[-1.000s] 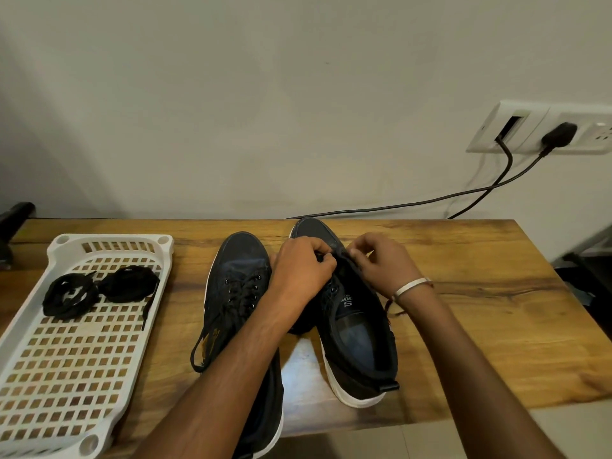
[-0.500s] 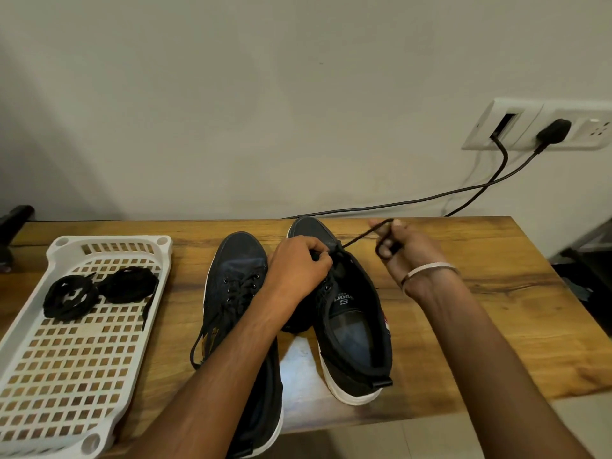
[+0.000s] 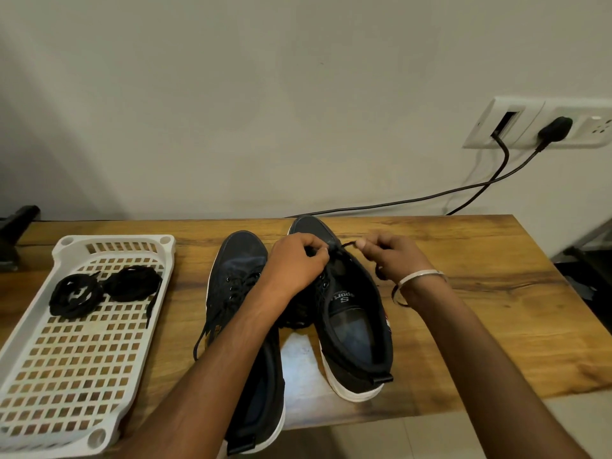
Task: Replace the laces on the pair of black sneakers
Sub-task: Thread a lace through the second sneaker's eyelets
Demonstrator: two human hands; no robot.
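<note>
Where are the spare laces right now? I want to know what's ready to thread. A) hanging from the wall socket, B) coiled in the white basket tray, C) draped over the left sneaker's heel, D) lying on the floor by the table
B: two coiled black laces lie in the white basket tray, left of both sneakers.
</note>
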